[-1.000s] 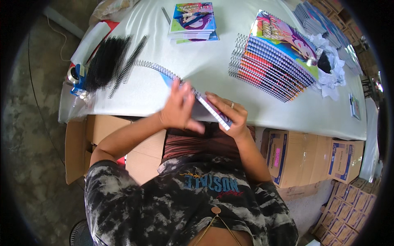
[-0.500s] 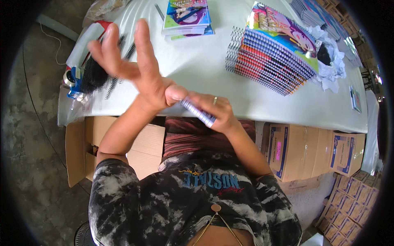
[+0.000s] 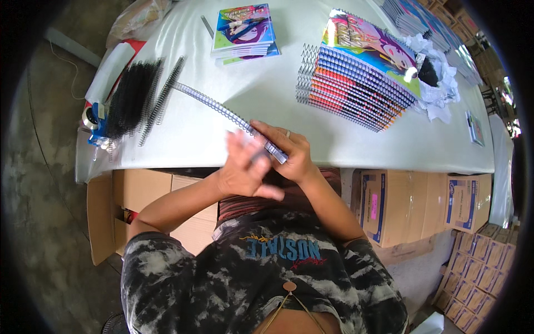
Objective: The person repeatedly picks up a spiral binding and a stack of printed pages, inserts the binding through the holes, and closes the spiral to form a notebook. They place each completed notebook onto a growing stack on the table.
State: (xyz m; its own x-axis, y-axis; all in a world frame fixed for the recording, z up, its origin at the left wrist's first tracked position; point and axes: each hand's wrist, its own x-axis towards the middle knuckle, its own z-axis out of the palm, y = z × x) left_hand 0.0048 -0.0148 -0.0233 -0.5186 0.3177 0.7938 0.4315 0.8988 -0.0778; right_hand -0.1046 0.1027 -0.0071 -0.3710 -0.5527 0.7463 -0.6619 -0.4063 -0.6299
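Note:
My right hand (image 3: 295, 155) is closed on a notebook (image 3: 276, 152), seen almost edge-on above my lap, at the table's near edge. A wire spiral coil (image 3: 214, 106) runs along the notebook's edge and sticks out far toward the upper left. Beside the coil and just below it, my left hand (image 3: 243, 173) has its fingers apart, with the fingertips smeared by motion. Whether those fingertips touch the coil or the notebook is unclear. More black spiral coils (image 3: 133, 97) lie in a bunch on the left part of the table.
A tall pile of spiral-bound notebooks (image 3: 361, 83) stands on the table (image 3: 222, 150) at right, beside crumpled white paper (image 3: 442, 92). Pens rest on a smaller notebook stack (image 3: 245, 47) at the back. A blue tape dispenser (image 3: 97, 123) sits far left. Cardboard boxes (image 3: 409, 206) stand below the table.
My left hand has come down from its raised, spread position to beside the notebook. The long coil now shows, reaching to the upper left. My right hand keeps its hold.

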